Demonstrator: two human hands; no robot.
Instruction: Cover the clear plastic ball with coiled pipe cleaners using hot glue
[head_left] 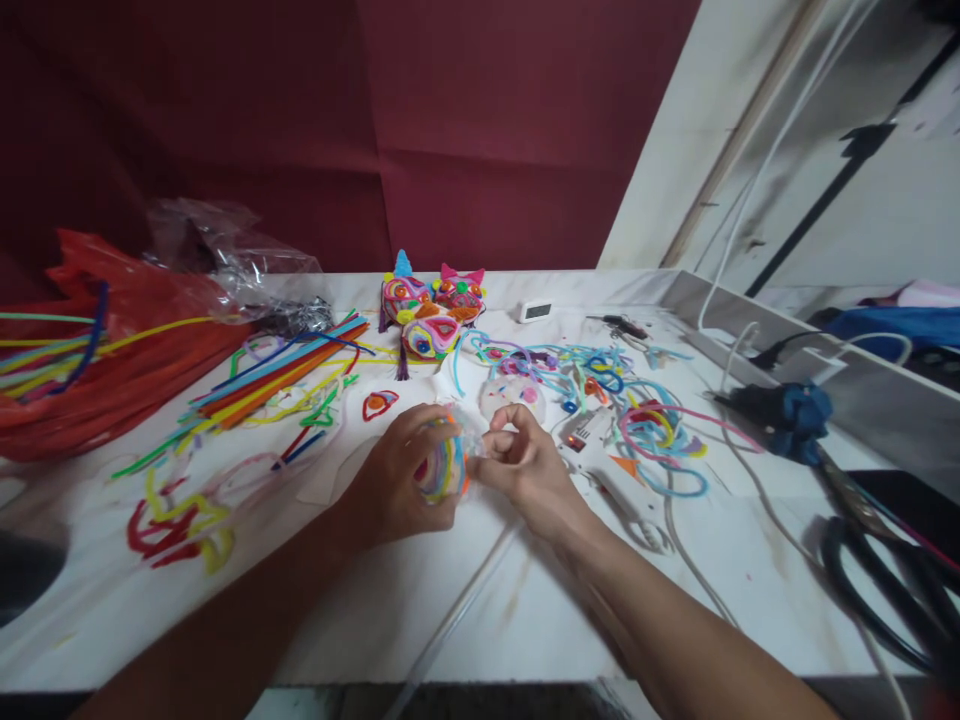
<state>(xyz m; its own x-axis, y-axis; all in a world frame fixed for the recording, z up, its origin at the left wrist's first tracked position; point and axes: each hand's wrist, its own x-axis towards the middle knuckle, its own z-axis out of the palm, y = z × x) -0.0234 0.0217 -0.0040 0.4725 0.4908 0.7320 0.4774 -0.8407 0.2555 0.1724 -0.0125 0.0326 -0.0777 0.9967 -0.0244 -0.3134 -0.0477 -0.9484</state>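
Note:
My left hand (pixel 409 475) is wrapped round a small rounded craft piece (pixel 444 462) covered in coiled bands of yellow, blue, orange and pink pipe cleaner. Its right rim looks pale and see-through. At that rim my right hand (pixel 521 460) has thumb and forefinger pinched together; what lies between the fingertips is too small to make out. Just beyond the hands lies a whitish round piece (pixel 514 397) with coloured dots. A red, blue and orange eye-shaped piece (pixel 379 404) rests on white paper near my left hand.
Several finished colourful animal-like ornaments (pixel 433 310) stand at the back. Pipe cleaners (pixel 277 380) and a red plastic bag (pixel 150 350) are at left. To the right are a white glue gun (pixel 626 500), loose pipe-cleaner scraps (pixel 600 375), cables and black-handled scissors (pixel 874 590).

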